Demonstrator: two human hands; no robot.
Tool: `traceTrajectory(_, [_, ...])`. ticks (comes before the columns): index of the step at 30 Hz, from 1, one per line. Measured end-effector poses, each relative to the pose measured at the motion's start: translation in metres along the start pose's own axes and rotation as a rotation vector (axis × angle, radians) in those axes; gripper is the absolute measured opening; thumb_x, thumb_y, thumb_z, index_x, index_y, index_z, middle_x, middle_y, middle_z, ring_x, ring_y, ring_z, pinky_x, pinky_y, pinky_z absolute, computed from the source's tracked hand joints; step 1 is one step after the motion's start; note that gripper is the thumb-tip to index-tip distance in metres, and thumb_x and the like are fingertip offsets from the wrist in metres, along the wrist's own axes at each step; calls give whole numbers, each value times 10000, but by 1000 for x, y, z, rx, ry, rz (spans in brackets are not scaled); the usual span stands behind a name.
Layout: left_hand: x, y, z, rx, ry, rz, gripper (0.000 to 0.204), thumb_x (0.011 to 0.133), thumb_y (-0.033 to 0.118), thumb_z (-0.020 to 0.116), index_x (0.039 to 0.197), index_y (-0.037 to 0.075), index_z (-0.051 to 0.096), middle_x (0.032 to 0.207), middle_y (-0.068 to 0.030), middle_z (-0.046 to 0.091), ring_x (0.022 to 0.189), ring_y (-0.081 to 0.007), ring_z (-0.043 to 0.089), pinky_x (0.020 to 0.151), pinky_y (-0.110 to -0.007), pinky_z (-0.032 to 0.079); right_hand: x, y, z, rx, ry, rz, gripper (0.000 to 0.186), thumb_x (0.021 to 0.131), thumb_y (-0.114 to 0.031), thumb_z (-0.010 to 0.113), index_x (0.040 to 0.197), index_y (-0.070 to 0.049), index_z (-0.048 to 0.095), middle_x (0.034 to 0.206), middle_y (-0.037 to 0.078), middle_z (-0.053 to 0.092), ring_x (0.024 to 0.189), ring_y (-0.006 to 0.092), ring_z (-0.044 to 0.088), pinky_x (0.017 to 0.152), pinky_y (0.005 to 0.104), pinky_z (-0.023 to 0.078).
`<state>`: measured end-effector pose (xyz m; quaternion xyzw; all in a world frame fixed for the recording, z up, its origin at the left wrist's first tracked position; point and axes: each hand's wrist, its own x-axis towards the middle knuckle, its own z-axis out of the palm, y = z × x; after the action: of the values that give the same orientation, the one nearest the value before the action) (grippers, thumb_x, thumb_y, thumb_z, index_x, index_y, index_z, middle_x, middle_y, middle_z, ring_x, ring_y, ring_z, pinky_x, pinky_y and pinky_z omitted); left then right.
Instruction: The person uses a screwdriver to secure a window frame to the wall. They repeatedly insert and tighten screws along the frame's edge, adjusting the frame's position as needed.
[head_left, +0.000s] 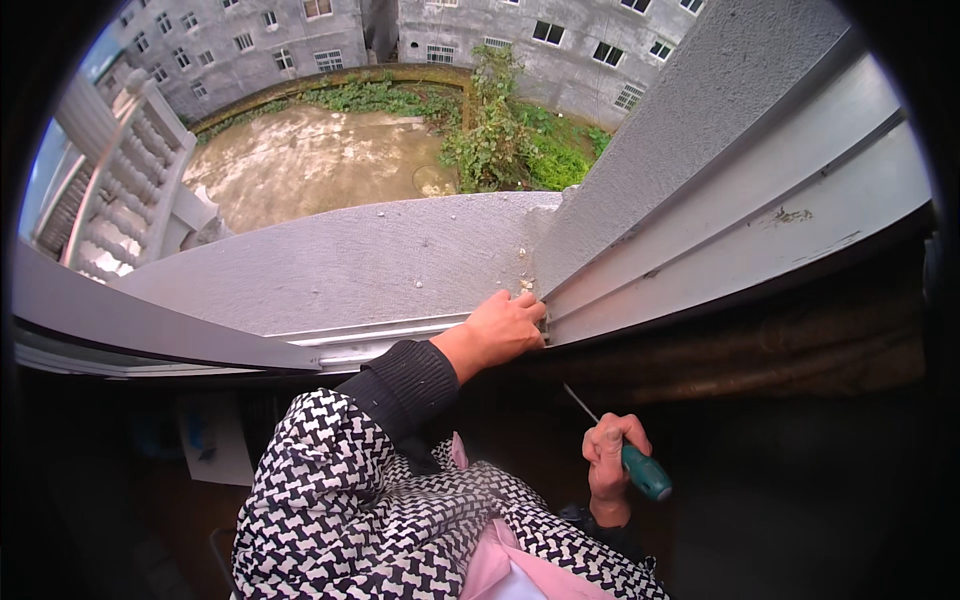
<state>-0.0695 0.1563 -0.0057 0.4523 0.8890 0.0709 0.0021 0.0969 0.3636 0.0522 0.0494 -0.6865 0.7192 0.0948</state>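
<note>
My left hand (500, 328) reaches to the lower right corner of a window opening. Its fingers are bent together against the foot of the white side frame (680, 245), where that meets the bottom track (385, 338). Whatever lies under the fingertips is hidden. Lower and to the right, my right hand (607, 462) is closed around a screwdriver with a green handle (648, 474). Its thin metal shaft (580, 402) points up and to the left, apart from the frame.
Outside the track lies a grey concrete sill (370, 250) with small crumbs by the corner. A window frame section (150, 315) crosses at left. A balustrade (125, 185), a paved yard (320, 155) and a grey building (270, 45) are beyond. Brown material (800, 350) lies under the right frame.
</note>
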Motion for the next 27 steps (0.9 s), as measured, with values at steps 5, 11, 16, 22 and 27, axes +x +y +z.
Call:
traceTrajectory(5, [6,-1,1,16,48,56,119,885,233,638,933,257,744,1034,-2,613,1093,-202,587,781,-371,494,2,-7,8,36,-20,-1,328,1064,-238,565,819,-86,408,647,-14,363,508,57,290,449,220,251])
traceTrajectory(11, [-19,-10,-5,-103,227,-79,60,825,164,662,869,188,694,982,-37,592,1008,-238,596,776,-395,498,27,-13,23,82,-166,-105,356,1061,-281,590,824,-79,417,652,-9,373,511,63,290,455,227,244])
traceTrajectory(16, [-48,-9,2,-51,258,-158,56,801,176,681,774,146,642,885,-35,584,939,-232,594,751,-377,467,58,0,33,-1,-260,-86,372,1057,-307,601,831,-59,442,664,-3,409,514,65,344,460,241,246])
traceTrajectory(22, [-42,-12,11,-99,279,-161,62,797,190,680,764,159,637,870,-16,589,923,-214,598,752,-372,446,70,13,48,-179,-132,8,361,1064,-281,586,826,-53,439,665,2,418,507,65,353,458,241,256])
traceTrajectory(27, [-32,-19,5,-157,143,-135,56,761,187,712,785,157,671,891,-11,598,953,-209,595,779,-374,443,66,13,65,-204,-22,46,347,1067,-265,580,838,-50,433,664,9,420,500,65,357,455,234,265])
